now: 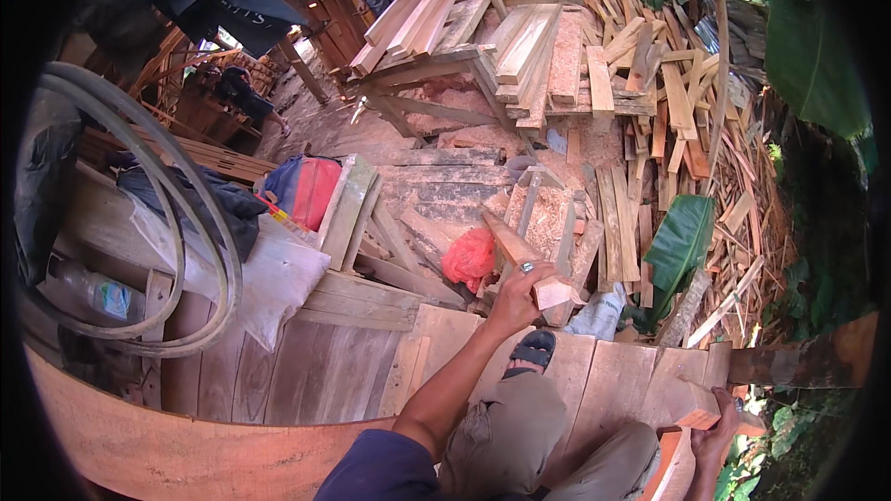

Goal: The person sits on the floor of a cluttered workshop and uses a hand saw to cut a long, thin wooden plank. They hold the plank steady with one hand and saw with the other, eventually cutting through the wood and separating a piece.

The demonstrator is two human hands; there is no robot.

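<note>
My left hand (518,301), with a ring on one finger, is closed around the near end of a squared wooden beam (516,246). The beam slants away from me, its cut end facing back. Low on the right, my right hand (713,429) is wrapped against a short wooden block (691,405) at the end of the plank platform (594,399); some of its fingers are hidden. Between my arms, my bent legs and one sandalled foot (533,350) rest on the planks.
Beyond the platform lie a red plastic bag (471,258) and a sawdust-covered wooden stand (550,218). A bench (418,70) carries cut boards, with piled offcuts (682,102) to its right. Coiled black hose (200,223) and a plastic bottle (97,289) sit left. People stand farther back.
</note>
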